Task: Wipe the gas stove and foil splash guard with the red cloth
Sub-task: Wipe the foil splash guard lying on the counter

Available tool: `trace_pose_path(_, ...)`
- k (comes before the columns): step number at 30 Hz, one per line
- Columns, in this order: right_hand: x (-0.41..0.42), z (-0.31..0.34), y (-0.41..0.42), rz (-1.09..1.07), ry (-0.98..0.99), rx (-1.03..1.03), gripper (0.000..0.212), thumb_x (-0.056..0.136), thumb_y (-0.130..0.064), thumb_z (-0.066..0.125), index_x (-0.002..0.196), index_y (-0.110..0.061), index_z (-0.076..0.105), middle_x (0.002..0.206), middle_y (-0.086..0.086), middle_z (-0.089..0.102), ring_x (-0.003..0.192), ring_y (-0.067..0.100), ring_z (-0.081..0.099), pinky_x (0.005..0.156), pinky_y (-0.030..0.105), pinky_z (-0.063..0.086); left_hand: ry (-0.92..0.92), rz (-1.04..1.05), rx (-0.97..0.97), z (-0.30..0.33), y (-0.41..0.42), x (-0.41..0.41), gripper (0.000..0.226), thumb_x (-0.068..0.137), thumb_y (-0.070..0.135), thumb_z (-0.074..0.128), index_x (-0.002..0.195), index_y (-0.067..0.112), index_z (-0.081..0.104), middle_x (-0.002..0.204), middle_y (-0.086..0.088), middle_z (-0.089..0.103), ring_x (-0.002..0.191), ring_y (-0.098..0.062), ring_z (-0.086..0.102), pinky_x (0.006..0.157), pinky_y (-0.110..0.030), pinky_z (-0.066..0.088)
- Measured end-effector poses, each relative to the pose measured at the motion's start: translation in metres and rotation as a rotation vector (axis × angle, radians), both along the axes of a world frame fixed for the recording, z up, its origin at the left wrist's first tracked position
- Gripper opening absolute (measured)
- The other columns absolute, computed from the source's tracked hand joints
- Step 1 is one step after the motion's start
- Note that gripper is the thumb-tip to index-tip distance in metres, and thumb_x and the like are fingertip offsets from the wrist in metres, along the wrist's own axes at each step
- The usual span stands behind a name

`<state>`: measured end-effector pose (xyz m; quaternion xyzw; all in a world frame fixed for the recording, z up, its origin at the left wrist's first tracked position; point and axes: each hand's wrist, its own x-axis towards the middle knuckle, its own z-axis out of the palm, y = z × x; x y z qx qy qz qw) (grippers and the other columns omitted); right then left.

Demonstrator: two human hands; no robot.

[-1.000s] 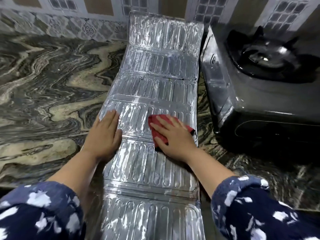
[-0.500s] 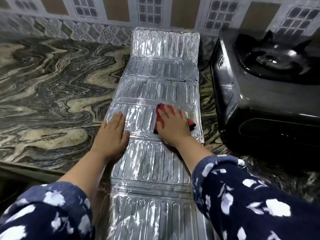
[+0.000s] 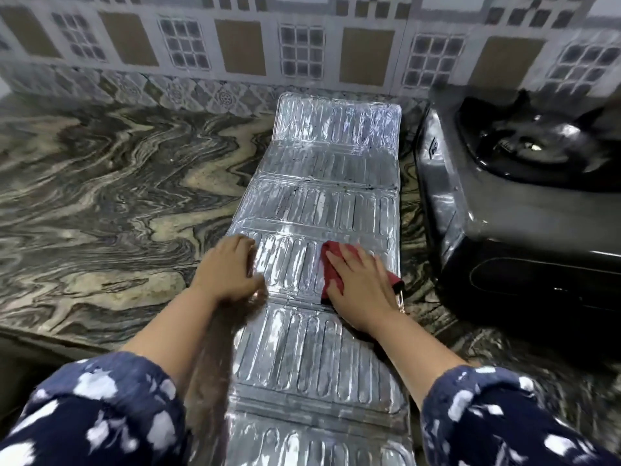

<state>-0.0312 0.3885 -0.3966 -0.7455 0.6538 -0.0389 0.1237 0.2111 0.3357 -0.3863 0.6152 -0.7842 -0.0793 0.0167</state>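
Observation:
The silver foil splash guard [image 3: 322, 200] lies unfolded flat on the marble counter, running from the tiled wall toward me. My right hand [image 3: 361, 287] presses the red cloth [image 3: 331, 274] flat onto a middle panel near its right edge; most of the cloth is hidden under the palm. My left hand [image 3: 228, 270] rests palm down on the guard's left edge, fingers curled over it. The black gas stove [image 3: 504, 230] stands to the right of the guard, with its burner [image 3: 534, 146] at the upper right.
The marbled counter [image 3: 100, 203] spreads to the left, with its front edge [image 3: 50, 338] near my left arm. A patterned tile wall [image 3: 302, 55] closes off the back. Dark specks dot the guard's far panels.
My right hand with the cloth has stayed on the same middle panel, shifting slightly along it. My left hand has slid to the panel's left edge. The camera view has lifted and pulled back.

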Motion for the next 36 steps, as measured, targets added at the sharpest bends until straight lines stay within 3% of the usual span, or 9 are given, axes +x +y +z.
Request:
trace_pose_path(3,0.005,-0.003,-0.007,-0.047,0.007,-0.017,0.061,0.092,-0.043,0.026,0.151,-0.028,0.015,0.161,-0.004,0.006,0.148,0.019,-0.002,0.120,0.042,-0.006,-0.001,0.063,0.015,-0.001,-0.024,-0.008,0.086,0.087,0.061,0.041,0.149,0.005,0.021,0.160,-0.011,0.013,0.147,-0.024,0.011,0.118,-0.045,0.010)
trace_pose_path(5,0.002,-0.005,-0.018,-0.091,0.015,-0.024,0.061,0.093,-0.044,0.025,0.151,-0.028,0.015,0.161,-0.004,0.007,0.148,0.020,0.000,0.119,0.042,-0.006,-0.023,0.067,0.047,-0.013,-0.029,-0.007,0.100,0.080,0.074,0.024,0.151,0.005,0.011,0.161,-0.008,0.002,0.149,-0.020,0.000,0.118,-0.046,0.002)
trace_pose_path(8,-0.009,-0.007,-0.051,-0.171,0.048,-0.037,0.062,0.093,-0.045,0.024,0.151,-0.026,0.015,0.161,-0.002,0.009,0.148,0.023,0.003,0.120,0.044,0.000,-0.024,0.050,-0.020,-0.026,-0.026,-0.004,0.106,0.073,0.076,0.006,0.152,0.006,0.008,0.161,-0.007,0.001,0.149,-0.018,0.000,0.118,-0.045,0.002)
trace_pose_path(17,-0.020,-0.008,-0.156,-0.448,0.072,-0.009,0.061,0.094,-0.041,0.024,0.150,-0.018,0.016,0.161,0.006,0.009,0.148,0.030,0.003,0.118,0.051,0.000,0.021,0.053,-0.098,-0.031,-0.023,-0.004,0.098,0.077,0.071,0.011,0.152,0.008,0.008,0.161,-0.004,0.001,0.149,-0.016,0.001,0.120,-0.041,0.002)
trace_pose_path(20,-0.002,-0.005,-0.173,-0.384,0.103,0.021,0.061,0.096,-0.040,0.020,0.151,-0.018,0.009,0.161,0.006,0.003,0.148,0.029,-0.002,0.118,0.053,-0.002,0.021,0.068,-0.107,-0.031,-0.025,-0.005,0.097,0.078,0.070,0.011,0.152,0.008,0.006,0.161,-0.004,-0.001,0.149,-0.015,-0.001,0.119,-0.039,0.000)
trace_pose_path(24,0.040,0.000,-0.183,-0.148,0.090,0.029,0.060,0.097,-0.037,0.020,0.152,-0.019,0.004,0.162,0.003,-0.002,0.148,0.027,-0.004,0.119,0.054,-0.001,0.015,0.067,-0.101,-0.033,-0.024,-0.005,0.096,0.079,0.071,0.013,0.153,0.010,0.002,0.161,-0.002,-0.005,0.148,-0.013,-0.004,0.120,-0.038,-0.002)
trace_pose_path(29,0.079,0.000,-0.161,0.145,-0.023,-0.017,0.055,0.096,-0.033,0.027,0.150,-0.025,0.018,0.161,-0.005,0.008,0.149,0.020,0.003,0.120,0.045,0.000,0.012,0.058,-0.083,-0.031,-0.023,-0.005,0.098,0.077,0.072,0.009,0.153,0.010,0.001,0.161,-0.001,-0.006,0.148,-0.012,-0.006,0.121,-0.038,-0.003)
trace_pose_path(36,0.053,-0.003,-0.093,0.277,-0.099,-0.077,0.057,0.087,-0.039,0.031,0.143,-0.031,0.035,0.157,-0.009,0.026,0.145,0.015,0.018,0.120,0.042,0.008,0.012,0.004,-0.070,-0.026,0.002,0.000,0.097,0.078,0.073,0.009,0.153,0.011,0.003,0.161,-0.002,-0.006,0.148,-0.013,-0.005,0.121,-0.040,-0.001)
